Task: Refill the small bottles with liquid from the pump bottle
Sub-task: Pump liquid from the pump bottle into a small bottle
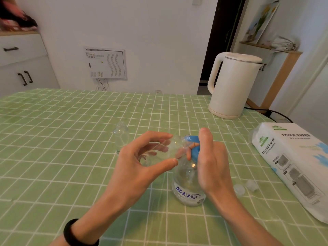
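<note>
Gripping a small bottle (164, 150) at the pump bottle's (188, 189) spout, the left hand (134, 169) faces the right hand (212, 162), curled round the pump (194, 150).

A home dining-kitchen: electric kettle (232, 86) at two o'clock, white cabinets (23, 68) at ten, checked tablecloth (62, 139) underneath.

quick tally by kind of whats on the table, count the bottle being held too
small bottles: 2
pump bottle: 1
loose caps: 2
kettle: 1
tissue pack: 1
total: 7
</note>
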Action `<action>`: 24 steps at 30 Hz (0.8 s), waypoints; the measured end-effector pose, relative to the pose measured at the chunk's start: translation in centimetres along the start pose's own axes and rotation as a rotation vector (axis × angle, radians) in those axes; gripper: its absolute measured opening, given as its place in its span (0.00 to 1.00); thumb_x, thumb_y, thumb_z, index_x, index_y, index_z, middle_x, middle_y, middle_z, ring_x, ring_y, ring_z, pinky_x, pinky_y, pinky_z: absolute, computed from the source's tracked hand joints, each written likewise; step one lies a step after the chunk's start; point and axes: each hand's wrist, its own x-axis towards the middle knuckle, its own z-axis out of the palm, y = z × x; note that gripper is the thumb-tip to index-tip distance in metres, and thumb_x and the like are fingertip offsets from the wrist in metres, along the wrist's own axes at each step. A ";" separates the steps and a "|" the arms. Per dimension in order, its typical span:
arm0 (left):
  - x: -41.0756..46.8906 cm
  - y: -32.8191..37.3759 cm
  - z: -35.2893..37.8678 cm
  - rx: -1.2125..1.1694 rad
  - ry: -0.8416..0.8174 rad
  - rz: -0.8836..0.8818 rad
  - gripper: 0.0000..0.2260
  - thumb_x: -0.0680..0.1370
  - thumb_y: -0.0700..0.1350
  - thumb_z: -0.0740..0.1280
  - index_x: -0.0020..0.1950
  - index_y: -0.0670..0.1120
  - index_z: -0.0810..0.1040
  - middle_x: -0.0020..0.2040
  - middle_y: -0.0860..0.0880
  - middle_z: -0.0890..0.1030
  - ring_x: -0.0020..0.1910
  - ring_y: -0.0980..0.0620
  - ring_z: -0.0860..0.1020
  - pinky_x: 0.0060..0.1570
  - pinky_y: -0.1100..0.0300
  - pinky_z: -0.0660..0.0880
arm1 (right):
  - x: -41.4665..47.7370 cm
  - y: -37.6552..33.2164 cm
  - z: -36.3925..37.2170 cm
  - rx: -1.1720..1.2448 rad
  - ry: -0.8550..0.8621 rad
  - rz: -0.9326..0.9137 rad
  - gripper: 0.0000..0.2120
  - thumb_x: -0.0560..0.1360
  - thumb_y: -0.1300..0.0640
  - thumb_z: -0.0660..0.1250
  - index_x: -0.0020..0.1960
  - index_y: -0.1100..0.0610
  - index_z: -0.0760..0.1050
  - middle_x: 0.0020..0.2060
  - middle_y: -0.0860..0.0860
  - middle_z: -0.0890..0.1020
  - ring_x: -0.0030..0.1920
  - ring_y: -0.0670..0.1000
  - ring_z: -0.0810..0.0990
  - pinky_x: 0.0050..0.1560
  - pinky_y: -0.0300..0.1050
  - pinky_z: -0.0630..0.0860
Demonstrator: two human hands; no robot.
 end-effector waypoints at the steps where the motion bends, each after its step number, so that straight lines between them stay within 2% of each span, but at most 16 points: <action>1: 0.0 0.0 0.0 0.000 0.001 0.001 0.20 0.67 0.53 0.79 0.59 0.59 0.84 0.54 0.57 0.87 0.55 0.54 0.86 0.56 0.60 0.80 | 0.0 0.0 0.0 -0.003 0.004 -0.002 0.33 0.79 0.36 0.45 0.27 0.55 0.71 0.21 0.40 0.77 0.23 0.40 0.73 0.28 0.32 0.67; 6: -0.1 0.1 -0.1 0.017 -0.004 -0.001 0.20 0.68 0.55 0.79 0.59 0.60 0.83 0.54 0.59 0.87 0.55 0.55 0.86 0.56 0.54 0.79 | 0.0 0.0 -0.1 0.041 -0.009 0.000 0.30 0.77 0.38 0.47 0.25 0.52 0.69 0.21 0.43 0.78 0.24 0.40 0.72 0.29 0.33 0.67; 8: -0.1 0.0 -0.1 0.033 -0.011 -0.002 0.21 0.68 0.53 0.80 0.59 0.60 0.83 0.55 0.59 0.87 0.56 0.55 0.85 0.56 0.55 0.80 | 0.1 0.1 -0.1 0.051 -0.021 0.000 0.28 0.75 0.39 0.48 0.25 0.54 0.69 0.24 0.46 0.81 0.26 0.42 0.74 0.31 0.38 0.67; 12: -0.2 -0.2 -0.1 0.032 -0.013 0.004 0.21 0.67 0.52 0.80 0.59 0.59 0.84 0.55 0.58 0.87 0.56 0.55 0.85 0.58 0.62 0.80 | 0.1 0.2 -0.2 0.035 -0.034 -0.002 0.25 0.73 0.41 0.49 0.27 0.51 0.73 0.29 0.45 0.86 0.28 0.43 0.77 0.35 0.43 0.67; 15: -0.1 -0.1 -0.1 0.014 -0.009 0.007 0.21 0.67 0.54 0.79 0.59 0.60 0.83 0.54 0.58 0.87 0.56 0.55 0.85 0.56 0.64 0.79 | 0.0 0.2 -0.1 0.039 -0.025 0.015 0.27 0.76 0.39 0.48 0.26 0.49 0.72 0.29 0.45 0.85 0.27 0.44 0.76 0.34 0.42 0.68; 18: 0.0 0.0 0.0 -0.004 -0.010 0.006 0.21 0.68 0.53 0.79 0.59 0.59 0.83 0.54 0.57 0.87 0.56 0.54 0.85 0.55 0.64 0.79 | -0.1 0.1 0.0 0.029 -0.004 0.018 0.32 0.79 0.35 0.46 0.26 0.51 0.70 0.22 0.40 0.78 0.24 0.42 0.72 0.32 0.41 0.67; 22: 0.0 0.0 -0.1 0.003 -0.010 0.009 0.21 0.68 0.54 0.79 0.60 0.59 0.83 0.55 0.58 0.87 0.56 0.55 0.86 0.55 0.60 0.80 | -0.1 0.0 -0.1 0.067 -0.016 0.055 0.35 0.78 0.31 0.48 0.25 0.53 0.71 0.23 0.41 0.79 0.24 0.40 0.71 0.30 0.33 0.70; 24: 0.0 0.0 -0.1 0.010 -0.012 0.008 0.21 0.68 0.54 0.79 0.60 0.60 0.83 0.55 0.58 0.87 0.56 0.55 0.86 0.55 0.59 0.81 | 0.0 0.0 -0.3 0.101 -0.041 0.064 0.35 0.78 0.31 0.49 0.24 0.52 0.73 0.24 0.43 0.80 0.25 0.41 0.73 0.31 0.33 0.71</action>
